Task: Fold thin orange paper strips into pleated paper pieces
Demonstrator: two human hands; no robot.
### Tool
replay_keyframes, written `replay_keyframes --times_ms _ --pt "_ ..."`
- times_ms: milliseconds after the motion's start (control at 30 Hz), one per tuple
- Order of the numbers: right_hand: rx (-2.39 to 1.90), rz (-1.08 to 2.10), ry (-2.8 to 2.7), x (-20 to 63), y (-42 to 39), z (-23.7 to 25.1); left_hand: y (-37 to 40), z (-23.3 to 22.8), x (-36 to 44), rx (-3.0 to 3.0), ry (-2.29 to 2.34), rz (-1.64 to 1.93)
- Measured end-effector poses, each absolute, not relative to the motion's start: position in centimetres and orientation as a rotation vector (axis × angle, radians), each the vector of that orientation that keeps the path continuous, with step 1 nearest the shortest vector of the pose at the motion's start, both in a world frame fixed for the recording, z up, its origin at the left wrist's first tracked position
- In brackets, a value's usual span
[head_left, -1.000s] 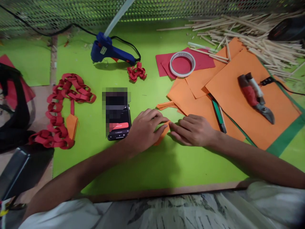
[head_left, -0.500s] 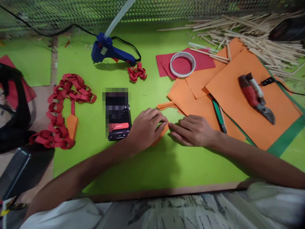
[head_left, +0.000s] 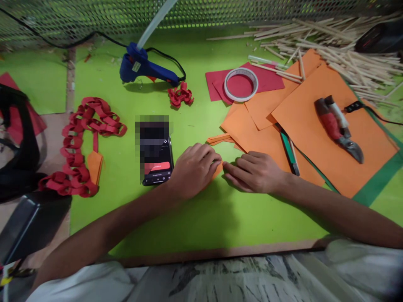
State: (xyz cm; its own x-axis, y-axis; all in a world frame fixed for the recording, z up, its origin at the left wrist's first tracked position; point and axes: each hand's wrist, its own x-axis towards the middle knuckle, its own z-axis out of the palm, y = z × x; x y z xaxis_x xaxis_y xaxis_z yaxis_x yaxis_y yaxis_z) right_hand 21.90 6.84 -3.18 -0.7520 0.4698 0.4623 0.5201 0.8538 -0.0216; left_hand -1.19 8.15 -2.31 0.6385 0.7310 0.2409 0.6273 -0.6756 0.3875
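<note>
Both hands' fingers point(head_left: 217, 158) atop orange strip point(head_left: 218, 169)

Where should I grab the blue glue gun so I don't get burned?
Take the glue gun by its fat blue handle at the left end, coming from the left. It lies on its side on the green mat, and its nozzle points right, toward the little red paper curl. That tip may be hot. The black cord loops over the nozzle end, so stay clear there.

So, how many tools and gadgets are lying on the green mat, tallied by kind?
Glue gun: 1
Tape roll: 1
Pruning shears: 1
Phone: 1
Green-handled cutter: 1
Total: 5
</note>
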Motion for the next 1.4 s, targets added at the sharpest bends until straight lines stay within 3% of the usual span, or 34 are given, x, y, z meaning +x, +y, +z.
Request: replay_keyframes --times_ms 500,1133,1400 --pt "-0.82 0.089 -2.513 21.72 6.67 -2.87 7.69 -2.47 -1.12 2.886 1.068 0.57" --pt "-0.762 -0.152 -2.543 21.39 6.26 -3.14 7.52 -2.4 -0.97 2.895 1.126 0.508" --pt "-0.799 -0.103 -2.552 21.38 6.31 -2.83 7.61 -2.54 -1.04 2.896 1.127 0.477"
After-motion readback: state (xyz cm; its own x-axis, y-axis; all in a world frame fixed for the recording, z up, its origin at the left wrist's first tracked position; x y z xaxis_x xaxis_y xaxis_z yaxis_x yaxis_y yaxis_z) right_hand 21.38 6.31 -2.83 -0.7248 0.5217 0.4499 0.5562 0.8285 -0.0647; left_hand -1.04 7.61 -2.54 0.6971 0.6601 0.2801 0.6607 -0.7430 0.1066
